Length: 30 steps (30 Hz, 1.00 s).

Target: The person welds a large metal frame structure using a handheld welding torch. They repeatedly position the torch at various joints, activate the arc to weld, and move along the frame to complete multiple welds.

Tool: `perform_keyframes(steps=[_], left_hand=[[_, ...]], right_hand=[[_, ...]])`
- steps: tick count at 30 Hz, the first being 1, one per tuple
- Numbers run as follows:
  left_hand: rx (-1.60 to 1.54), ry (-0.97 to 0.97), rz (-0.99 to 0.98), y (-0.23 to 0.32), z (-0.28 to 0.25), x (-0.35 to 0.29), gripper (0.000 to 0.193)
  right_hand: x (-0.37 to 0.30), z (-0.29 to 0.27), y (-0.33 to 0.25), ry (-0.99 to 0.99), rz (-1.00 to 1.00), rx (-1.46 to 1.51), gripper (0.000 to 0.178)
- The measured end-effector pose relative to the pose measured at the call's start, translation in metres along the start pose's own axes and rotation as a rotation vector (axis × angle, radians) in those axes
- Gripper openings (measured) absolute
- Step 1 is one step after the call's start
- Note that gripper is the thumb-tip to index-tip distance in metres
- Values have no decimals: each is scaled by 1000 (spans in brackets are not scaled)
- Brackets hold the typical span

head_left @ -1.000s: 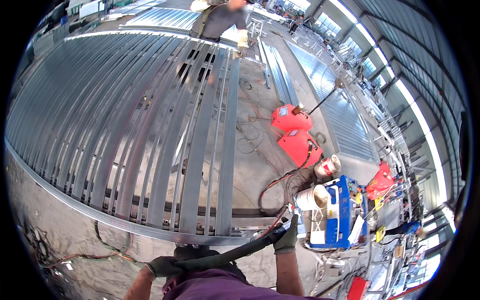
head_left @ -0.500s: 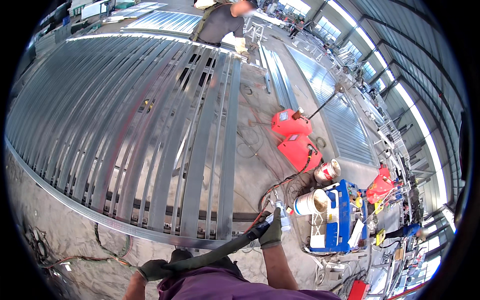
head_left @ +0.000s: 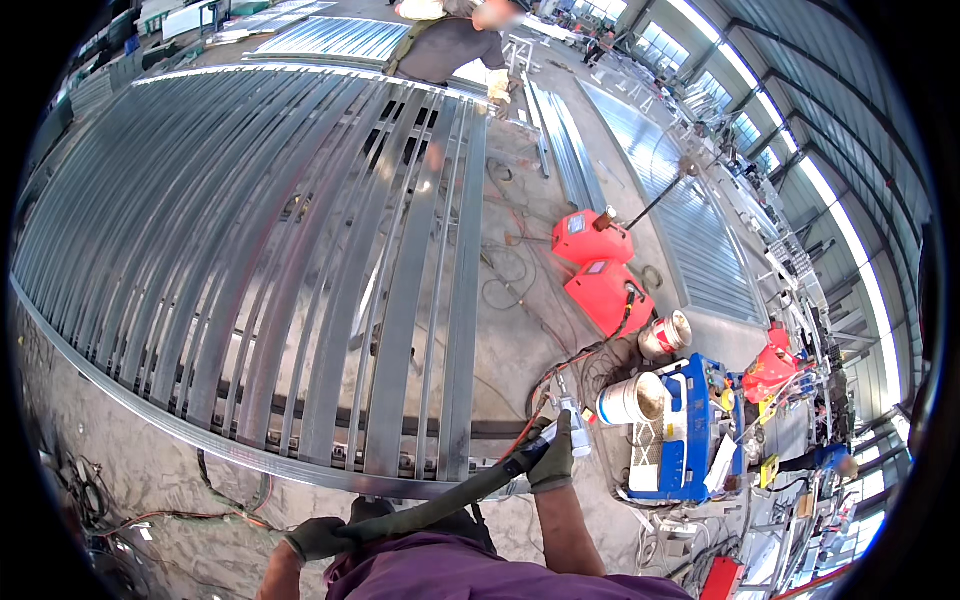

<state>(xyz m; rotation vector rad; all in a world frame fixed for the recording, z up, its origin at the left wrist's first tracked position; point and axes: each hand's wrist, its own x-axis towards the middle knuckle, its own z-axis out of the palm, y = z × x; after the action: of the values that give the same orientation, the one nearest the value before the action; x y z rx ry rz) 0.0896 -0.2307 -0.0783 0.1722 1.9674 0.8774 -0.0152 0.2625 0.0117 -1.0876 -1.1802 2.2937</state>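
Observation:
My gloved right hand [head_left: 551, 464] is closed round the grip of a welding gun [head_left: 580, 436], which has a pale body and a narrow metal nozzle pointing away from me. From its rear a thick dark green sleeved hose [head_left: 435, 510] runs left across my front. My gloved left hand [head_left: 318, 539] is wrapped round that hose at the lower left. Just beyond the hose lies the near rail of a large slatted metal frame [head_left: 300, 471]. The gun is to the right of the frame's near right corner, apart from it.
Two red machines [head_left: 605, 298] stand beyond the gun. A white bucket [head_left: 628, 400], a second bucket [head_left: 660, 336] and a blue machine [head_left: 686, 430] are at the right. Cables [head_left: 232, 508] trail over the floor. A co-worker [head_left: 447, 50] bends at the frame's far edge.
The view has shifted slightly, so the machines and buckets appear a little farther right. My hands keep their hold on gun and hose. The co-worker leans lower.

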Motion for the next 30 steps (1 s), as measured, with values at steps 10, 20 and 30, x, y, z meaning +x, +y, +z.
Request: perform_keyframes(steps=[10, 20, 30], left_hand=[[46, -14, -1, 8, -6, 0, 50], [4, -27, -7, 2, -4, -1, 51], [-6, -7, 32, 10, -6, -5, 46]], right_hand=[[7, -2, 0, -39, -7, -20, 55], [-3, 10, -4, -14, 53, 11, 51], [-15, 13, -9, -58, 20, -3, 56]])
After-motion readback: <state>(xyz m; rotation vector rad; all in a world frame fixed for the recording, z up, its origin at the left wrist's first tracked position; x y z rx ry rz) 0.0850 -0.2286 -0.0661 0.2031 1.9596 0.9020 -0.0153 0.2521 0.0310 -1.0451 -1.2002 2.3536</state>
